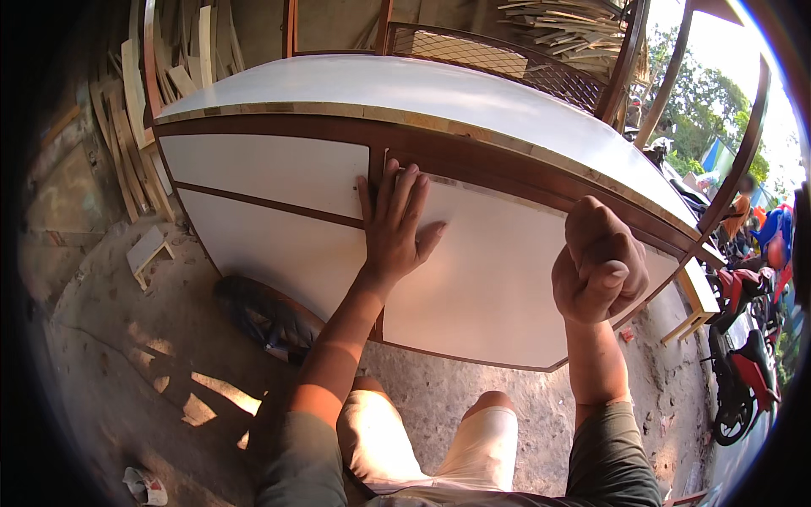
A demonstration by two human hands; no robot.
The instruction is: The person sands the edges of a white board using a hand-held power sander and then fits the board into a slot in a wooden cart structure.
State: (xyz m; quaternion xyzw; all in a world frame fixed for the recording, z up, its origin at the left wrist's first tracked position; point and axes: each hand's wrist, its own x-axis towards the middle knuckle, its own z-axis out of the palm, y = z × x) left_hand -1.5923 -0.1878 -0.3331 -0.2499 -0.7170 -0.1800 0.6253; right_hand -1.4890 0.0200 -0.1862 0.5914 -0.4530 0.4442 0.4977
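A wooden cabinet point(279, 169) with white panels and dark brown framing stands in front of me, with a white top edged in pale plywood. My left hand point(393, 224) lies flat, fingers spread, on the upper left corner of the white door panel point(490, 287), next to the brown centre strip. My right hand point(600, 262) is clenched into a fist, raised just in front of the right part of the same panel, with nothing visible in it. My knees in light shorts show below.
Stacked wood offcuts point(139, 127) lean at the left and planks point(566, 25) pile at the back. A small white wooden piece point(148, 252) lies on the concrete floor. A dark bag point(266, 317) sits by the cabinet base. Motorbikes point(748, 363) stand at the right.
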